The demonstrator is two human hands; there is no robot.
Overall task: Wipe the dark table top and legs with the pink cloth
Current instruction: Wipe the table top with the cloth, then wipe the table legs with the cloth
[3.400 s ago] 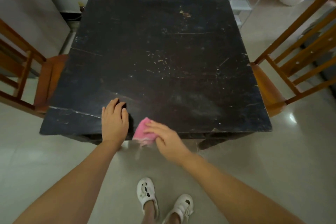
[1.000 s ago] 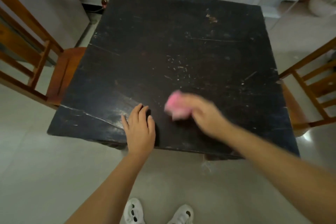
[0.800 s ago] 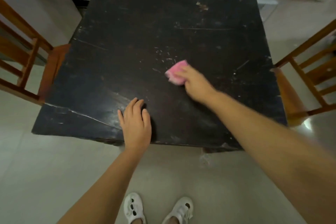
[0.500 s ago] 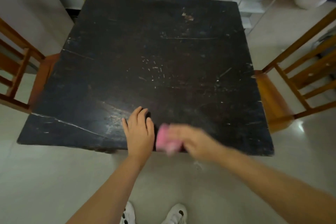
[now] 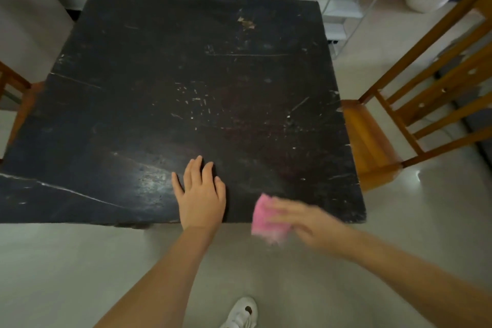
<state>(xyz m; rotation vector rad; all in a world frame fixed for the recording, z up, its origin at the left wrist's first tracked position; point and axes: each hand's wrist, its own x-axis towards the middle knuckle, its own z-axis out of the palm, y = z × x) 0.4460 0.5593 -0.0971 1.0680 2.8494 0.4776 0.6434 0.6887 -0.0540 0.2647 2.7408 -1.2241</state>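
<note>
The job looks to be in its early part, with the top only. The right hand [image 5: 300, 224] has its fingers over the pink cloth [image 5: 269, 224] at the desk's [image 5: 186, 74] near edge, about 5 o'clock on the top, the cloth half over the rim; the hand is blurred, so whether the fingers curl round the cloth or press it flat I cannot tell. The left hand [image 5: 201, 196] lies flat, fingers straight and holding nothing, on the top at 6 o'clock, just left of the cloth and apart from it. A faint sheen shows near that hand, which may be a wiped patch. Pale specks at the centre and a light smear [image 5: 246, 22] toward 1 o'clock remain, so I judge most of the top is still to do. The legs are hidden under the top; nothing shows them wiped. As for containers, a white rack [image 5: 346, 2] stands on the floor beyond 1 o'clock; its shelves look bare except for something small at the top corner, too small to name.
</note>
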